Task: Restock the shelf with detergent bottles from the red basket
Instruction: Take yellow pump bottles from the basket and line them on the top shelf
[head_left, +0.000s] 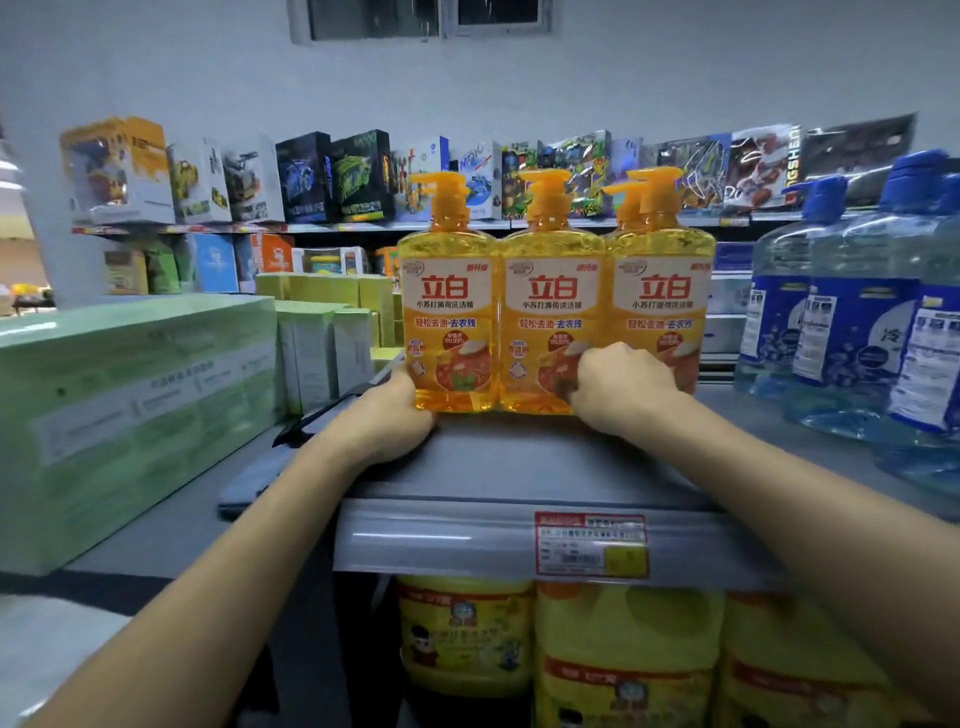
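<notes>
**Head view: squaring the detergent row on the shelf**

Three orange detergent bottles (553, 249) stand upright and touching on the grey shelf (519, 462), set back from its front lip: left bottle (447, 312), middle bottle (553, 317) and right bottle (662, 306). My left hand (397, 415) wraps the lower left corner of the left bottle, its heel on the shelf. My right hand (621, 389) sits with fingers curled low where the middle and right bottles meet; I cannot tell whether it grips or only pushes. The red basket is out of view. I judge I should push low at the bases, not the pumps, and evenly from both sides. That way the row slides without tipping, labels forward, and stays clear of the blue bottles (852, 312).
</notes>
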